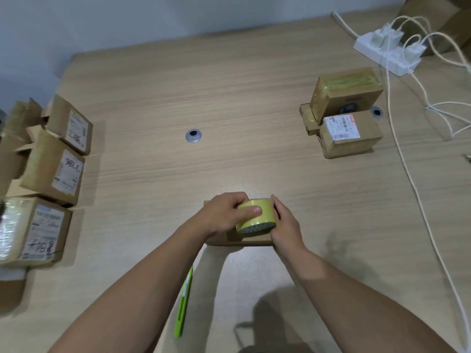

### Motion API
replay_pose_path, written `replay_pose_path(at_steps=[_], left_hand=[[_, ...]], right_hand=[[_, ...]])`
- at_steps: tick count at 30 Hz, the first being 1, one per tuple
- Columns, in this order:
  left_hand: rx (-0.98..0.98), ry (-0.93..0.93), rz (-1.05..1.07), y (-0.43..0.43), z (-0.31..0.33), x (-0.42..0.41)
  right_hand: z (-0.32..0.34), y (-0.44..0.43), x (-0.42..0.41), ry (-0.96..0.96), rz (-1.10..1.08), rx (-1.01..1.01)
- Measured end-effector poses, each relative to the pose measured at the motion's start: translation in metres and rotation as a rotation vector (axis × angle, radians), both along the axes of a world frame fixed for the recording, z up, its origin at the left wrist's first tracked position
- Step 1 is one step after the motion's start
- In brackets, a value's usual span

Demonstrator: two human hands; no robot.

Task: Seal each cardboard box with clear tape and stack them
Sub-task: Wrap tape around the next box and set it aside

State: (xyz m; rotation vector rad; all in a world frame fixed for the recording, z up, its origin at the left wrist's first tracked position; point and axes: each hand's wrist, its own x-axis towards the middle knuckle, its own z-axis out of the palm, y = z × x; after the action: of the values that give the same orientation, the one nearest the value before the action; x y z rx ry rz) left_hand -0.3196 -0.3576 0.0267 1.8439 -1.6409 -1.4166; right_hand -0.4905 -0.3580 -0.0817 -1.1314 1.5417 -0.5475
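Observation:
A yellowish roll of clear tape (257, 215) is held over a small cardboard box (242, 240) at the near middle of the table. My left hand (225, 215) grips the roll from the left, thumb across its face. My right hand (286, 225) touches the roll's right side; the box is mostly hidden beneath both hands. Taped boxes are stacked at the right: one box (346, 90) lies on top of a labelled box (350, 137) and a smaller one (308, 121). Several labelled boxes stand at the left (54, 171).
A green utility knife (184, 301) lies on the table under my left forearm. A white power strip (387, 50) with chargers and cables (418, 189) runs down the right side. A round cable grommet (193, 135) sits mid-table.

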Motion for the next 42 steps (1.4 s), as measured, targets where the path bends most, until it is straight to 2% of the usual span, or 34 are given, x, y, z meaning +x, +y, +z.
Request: replay_pose_path(at_steps=[8,14,16,18,21,25,28,31,34,36,39,42], left_hand=[[0.026,-0.158,-0.009,-0.008,0.012,0.022],[-0.004,-0.447,-0.114,-0.004,0.013,0.049],[-0.011,-0.485,-0.114,-0.002,0.010,0.050],[-0.016,-0.502,-0.074,-0.002,0.007,0.049],[-0.030,-0.479,0.017,-0.002,0.004,0.047],[-0.033,-0.461,0.066,0.003,-0.003,0.044],[-0.073,-0.424,0.083,0.009,-0.006,0.047],[-0.111,-0.233,0.151,0.020,-0.010,0.058],[-0.083,0.030,0.277,0.031,-0.016,0.073],[-0.045,0.137,0.336,0.034,-0.019,0.084],[-0.023,0.088,0.304,0.028,-0.015,0.094],[-0.070,-0.107,0.175,0.017,-0.006,0.100]], right_hand=[[0.021,-0.002,0.004,0.117,0.055,-0.076],[0.021,-0.002,0.004,0.166,0.116,-0.108],[0.022,-0.003,0.006,0.219,0.143,-0.124],[0.026,-0.004,0.008,0.372,0.211,-0.178],[0.034,-0.011,0.019,0.636,0.298,-0.355],[0.031,-0.013,0.048,0.571,0.449,-0.452],[0.021,-0.009,0.050,0.572,0.437,-0.482],[0.015,-0.008,0.051,0.596,0.420,-0.487],[0.010,-0.006,0.055,0.660,0.387,-0.510],[0.006,-0.004,0.058,0.696,0.371,-0.533],[0.007,-0.004,0.056,0.720,0.391,-0.529],[0.011,-0.003,0.055,0.760,0.397,-0.520]])
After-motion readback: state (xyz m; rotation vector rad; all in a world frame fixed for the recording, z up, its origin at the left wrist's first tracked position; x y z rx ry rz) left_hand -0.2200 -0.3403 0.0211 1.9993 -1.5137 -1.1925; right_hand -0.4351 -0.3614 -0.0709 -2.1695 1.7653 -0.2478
